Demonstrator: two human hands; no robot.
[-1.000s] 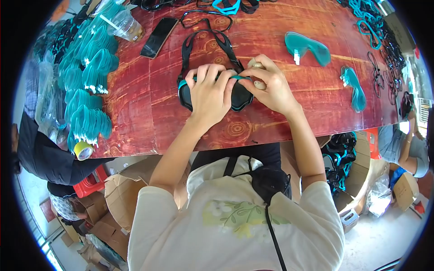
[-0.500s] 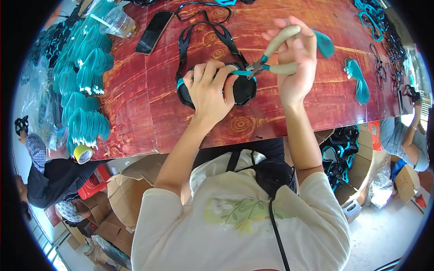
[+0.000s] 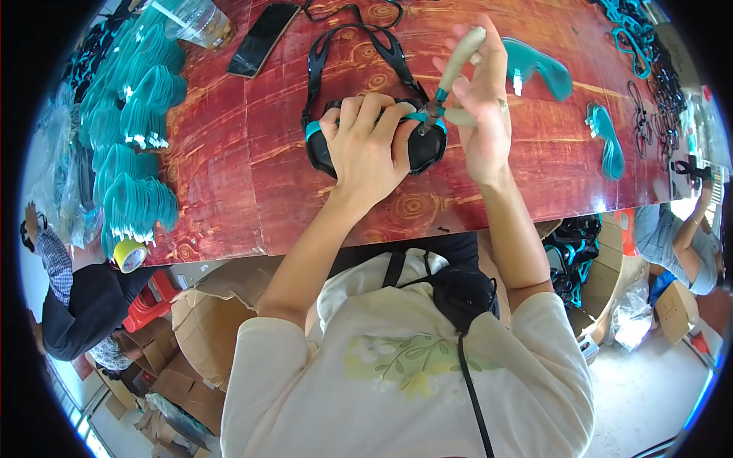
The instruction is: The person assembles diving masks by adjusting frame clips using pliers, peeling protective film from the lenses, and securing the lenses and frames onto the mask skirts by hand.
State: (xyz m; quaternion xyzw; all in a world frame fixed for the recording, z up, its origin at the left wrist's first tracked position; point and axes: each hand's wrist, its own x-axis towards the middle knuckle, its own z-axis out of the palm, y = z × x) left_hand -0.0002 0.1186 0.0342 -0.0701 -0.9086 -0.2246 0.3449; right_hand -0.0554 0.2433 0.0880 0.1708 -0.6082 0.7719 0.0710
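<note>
A black diving-style mask (image 3: 429, 154) with teal trim lies on the red wooden table, its black strap (image 3: 392, 53) looping away behind it. My left hand (image 3: 365, 149) is closed over the mask and presses it down, hiding much of its middle. Pliers (image 3: 464, 52) with pale handles are in my right hand (image 3: 485, 133), their handles spread apart. The jaws touch the teal strip at the mask's right side; whether they grip it is unclear. Beyond my right hand lies a teal lens-shaped piece (image 3: 539, 67) with a white tab.
Stacks of teal pieces (image 3: 141, 202) line the table's left side, near yellow tape (image 3: 130, 256). A phone (image 3: 263, 40) and a plastic cup (image 3: 200, 23) lie farther back. More teal pieces (image 3: 605, 143) are at right. Boxes flank my lap; people work on both sides.
My right hand and the pliers have shifted left and slightly turned, showing more of the teal piece behind. The mask sits slightly farther right in view, with my left hand still on it.
</note>
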